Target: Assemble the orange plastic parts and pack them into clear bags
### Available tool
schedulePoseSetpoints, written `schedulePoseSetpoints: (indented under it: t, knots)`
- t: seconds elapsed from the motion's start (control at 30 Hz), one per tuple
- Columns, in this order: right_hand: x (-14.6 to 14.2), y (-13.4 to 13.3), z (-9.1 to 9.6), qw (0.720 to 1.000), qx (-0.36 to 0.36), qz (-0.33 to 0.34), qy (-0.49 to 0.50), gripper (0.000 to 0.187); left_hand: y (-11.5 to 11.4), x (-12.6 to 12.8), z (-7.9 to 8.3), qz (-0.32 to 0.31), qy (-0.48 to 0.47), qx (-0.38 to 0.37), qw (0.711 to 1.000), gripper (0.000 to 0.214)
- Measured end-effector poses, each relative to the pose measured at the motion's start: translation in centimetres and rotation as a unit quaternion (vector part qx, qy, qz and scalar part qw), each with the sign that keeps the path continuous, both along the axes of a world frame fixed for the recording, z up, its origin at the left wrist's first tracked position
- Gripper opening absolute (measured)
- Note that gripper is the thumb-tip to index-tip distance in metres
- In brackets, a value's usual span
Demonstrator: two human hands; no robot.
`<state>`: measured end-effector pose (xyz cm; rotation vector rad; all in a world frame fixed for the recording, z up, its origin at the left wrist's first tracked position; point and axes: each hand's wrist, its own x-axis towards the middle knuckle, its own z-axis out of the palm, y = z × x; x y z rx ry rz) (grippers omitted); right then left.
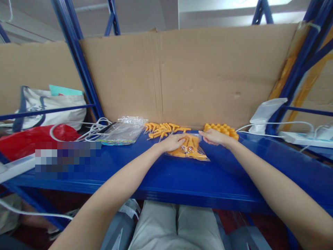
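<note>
A clear plastic bag (201,155) lies on the blue table, filled with orange pieces that have thin metal parts. My left hand (173,143) is closed on the bag's upper left side. At the upper right corner of the bag, the fingers of my right hand (213,137) are pinched together at its edge. Behind the left hand is a loose pile of orange T-shaped pieces (163,128) with thin, curly metal ends. Just beyond my right hand sits a block of orange knobbed pieces (221,129), partly covered by that hand.
A stack of clear plastic bags (125,130) lies left of the pile, beside white cables (88,130). Cardboard (197,76) walls the back of the blue table (182,180). White packaging (266,114) and a power strip (299,137) are at right, a red bag (39,139) at left.
</note>
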<state>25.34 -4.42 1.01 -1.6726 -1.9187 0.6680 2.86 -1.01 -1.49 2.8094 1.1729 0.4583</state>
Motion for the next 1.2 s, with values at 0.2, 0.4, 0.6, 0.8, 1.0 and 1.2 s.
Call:
schedulePoseSetpoints:
  t: [0.2, 0.4, 0.6, 0.8, 1.0, 1.2]
  knots:
    - [0.6, 1.3, 0.0, 0.978, 0.17, -0.115, 0.028, 0.04, -0.8, -0.2, 0.7, -0.02, -0.012, -0.022, 0.999, 0.041]
    - [0.6, 1.5, -0.9, 0.989, 0.115, -0.051, 0.08, 0.032, -1.4, 0.1, 0.5, -0.069, -0.054, -0.027, 0.996, 0.037]
    - [0.6, 0.9, -1.8, 0.992, -0.001, 0.007, 0.124, 0.039, -1.7, 0.5, 0.1, -0.07, -0.106, -0.039, 0.991, 0.035]
    - [0.5, 0.3, -1.4, 0.983, -0.087, 0.017, 0.162, 0.042, -2.0, 0.7, -0.1, -0.063, -0.119, -0.019, 0.991, 0.036]
    - [1.3, 0.5, -1.1, 0.951, -0.208, 0.054, 0.222, 0.037, -2.4, 0.8, 0.0, -0.056, -0.105, 0.01, 0.993, 0.035]
    - [0.6, 0.4, -1.3, 0.902, -0.293, 0.077, 0.307, 0.03, -2.4, 0.9, 0.0, -0.024, -0.059, 0.044, 0.997, 0.037]
